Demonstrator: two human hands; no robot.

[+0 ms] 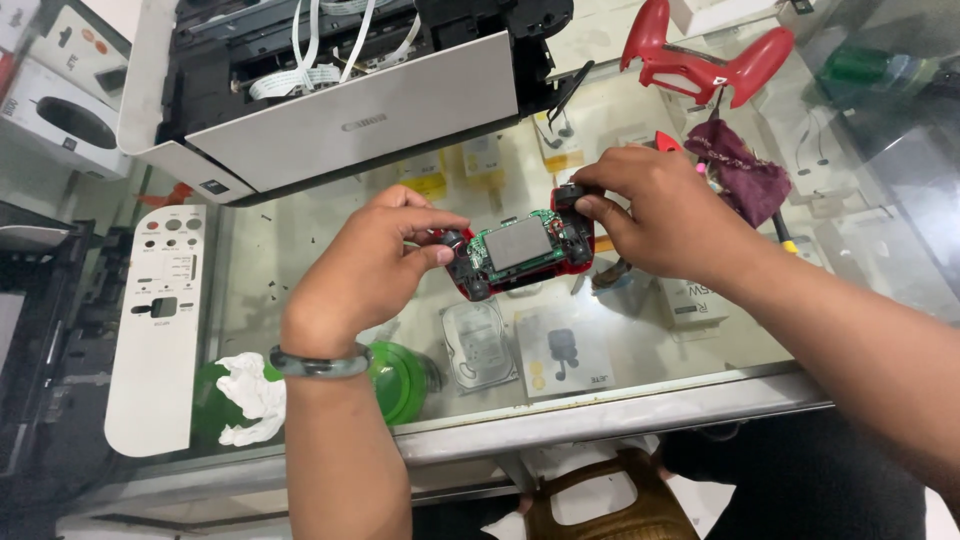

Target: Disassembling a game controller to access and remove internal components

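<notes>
Both my hands hold an opened red game controller (pixel 518 252) above a glass counter; its green circuit board with a grey pad faces up. My left hand (pixel 365 270) pinches its left end between thumb and fingers, beside a black thumbstick. My right hand (pixel 660 210) grips the right end, thumb and forefinger on a small black part at the top right corner. A dark bangle circles my left wrist.
A partly dismantled white and black printer (pixel 330 90) stands at the back left. A red controller shell (pixel 700 60) and a maroon cloth (pixel 745 175) lie at the back right. A white printer panel (pixel 158 330) lies at left. A green container (pixel 400 380) shows under the glass.
</notes>
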